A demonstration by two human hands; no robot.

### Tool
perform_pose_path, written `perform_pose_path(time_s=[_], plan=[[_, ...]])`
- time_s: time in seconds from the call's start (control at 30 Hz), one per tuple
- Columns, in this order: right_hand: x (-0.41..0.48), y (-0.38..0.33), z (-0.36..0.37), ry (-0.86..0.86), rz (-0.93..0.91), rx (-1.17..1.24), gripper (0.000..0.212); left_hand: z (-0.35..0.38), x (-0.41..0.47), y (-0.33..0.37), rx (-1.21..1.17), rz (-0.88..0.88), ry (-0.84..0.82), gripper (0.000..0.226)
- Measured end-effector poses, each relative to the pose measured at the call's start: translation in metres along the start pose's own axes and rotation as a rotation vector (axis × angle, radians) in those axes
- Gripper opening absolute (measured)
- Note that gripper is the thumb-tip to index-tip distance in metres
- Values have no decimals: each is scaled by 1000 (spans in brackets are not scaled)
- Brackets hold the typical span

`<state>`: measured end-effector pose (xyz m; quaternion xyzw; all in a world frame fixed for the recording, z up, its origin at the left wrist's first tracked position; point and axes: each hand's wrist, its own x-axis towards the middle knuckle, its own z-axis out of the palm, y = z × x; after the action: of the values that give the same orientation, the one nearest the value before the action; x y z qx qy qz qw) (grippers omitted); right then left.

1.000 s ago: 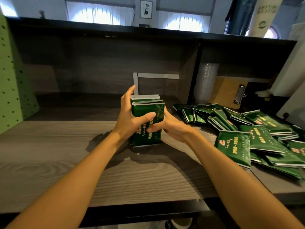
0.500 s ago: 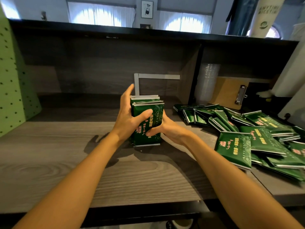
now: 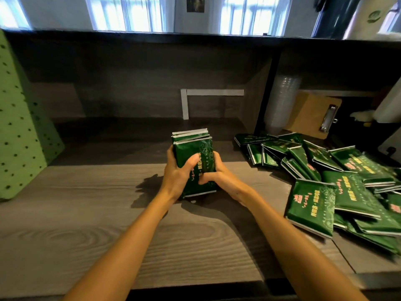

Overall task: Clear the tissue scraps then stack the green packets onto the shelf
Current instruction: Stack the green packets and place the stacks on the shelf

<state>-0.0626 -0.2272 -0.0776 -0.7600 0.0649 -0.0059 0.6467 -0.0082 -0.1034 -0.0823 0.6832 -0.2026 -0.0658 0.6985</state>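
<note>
A bundle of green packets (image 3: 193, 146) stands upright on its lower edge on the grey wooden shelf board (image 3: 86, 213), near the middle. My left hand (image 3: 178, 172) clasps its left side with the thumb across the front. My right hand (image 3: 219, 177) presses against its right side, thumb on the front too. A loose heap of several more green packets (image 3: 325, 177) lies on the board to the right. No tissue scraps are visible.
A white taped corner mark (image 3: 186, 101) is on the shelf's back wall behind the bundle. A green perforated block (image 3: 19, 131) stands at the left. In the right compartment are stacked clear cups (image 3: 282, 103) and a brown clipboard (image 3: 312, 114).
The bundle stays held between both hands at the same spot. My left fingers, earlier raised beside the bundle, now wrap lower around it. The camera has tilted down a little.
</note>
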Motion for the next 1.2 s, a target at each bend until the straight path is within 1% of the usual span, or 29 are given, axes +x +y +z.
perform_pose_path(time_s=[0.07, 0.1, 0.17, 0.23, 0.27, 0.33, 0.37, 0.4, 0.43, 0.47, 0.5, 0.53, 0.6, 0.73, 0.77, 0.83, 0.9, 0.97, 1.07, 1.1, 1.2], plan=[[0, -8, 1, 16, 64, 65, 73, 0, 6, 9, 23, -110, 88, 47], [0, -13, 1, 26, 100, 91, 72, 0, 9, 15, 37, -169, 111, 50], [0, -33, 2, 43, 159, 123, 72, -3, 12, 36, 33, -270, 120, 63], [-2, -61, 4, 61, 192, 144, 71, -8, 14, 62, 5, -327, 124, 70], [-4, -76, 4, 59, 207, 145, 72, -12, 14, 76, -8, -359, 122, 68], [-9, -110, 5, 31, 238, 150, 78, -20, 15, 111, -37, -418, 109, 49], [-12, -128, 5, 20, 254, 155, 76, -24, 16, 130, -42, -436, 94, 41], [-16, -148, 5, 12, 262, 162, 67, -29, 15, 149, -43, -451, 81, 38], [-20, -167, 5, 5, 258, 172, 55, -35, 14, 169, -39, -466, 74, 40], [-23, -186, 6, -2, 253, 183, 44, -41, 13, 188, -31, -478, 76, 46], [-26, -202, 7, -16, 250, 188, 37, -46, 11, 205, -22, -490, 85, 53], [-30, -219, 11, -37, 242, 186, 36, -52, 9, 220, -15, -497, 107, 58], [-36, -247, 24, -103, 200, 172, 39, -65, 2, 243, -21, -497, 186, 60], [-39, -275, 67, -244, 128, 96, 46, -103, -23, 257, -135, -474, 376, 69], [-38, -280, 80, -282, 126, 76, 46, -114, -30, 257, -151, -463, 417, 68], [-36, -286, 109, -363, 130, 40, 46, -141, -45, 259, -170, -443, 497, 57], [-34, -296, 141, -438, 111, 10, 47, -173, -57, 263, -199, -435, 550, 55], [-29, -309, 172, -501, 80, -15, 47, -206, -67, 271, -261, -422, 557, 63], [-20, -334, 220, -584, 7, -56, 41, -260, -74, 284, -292, -408, 604, 85], [-15, -341, 236, -598, -15, -83, 41, -279, -74, 287, -294, -395, 640, 84], [5, -358, 286, -581, -39, -114, 50, -334, -68, 296, -313, -373, 698, 60]])
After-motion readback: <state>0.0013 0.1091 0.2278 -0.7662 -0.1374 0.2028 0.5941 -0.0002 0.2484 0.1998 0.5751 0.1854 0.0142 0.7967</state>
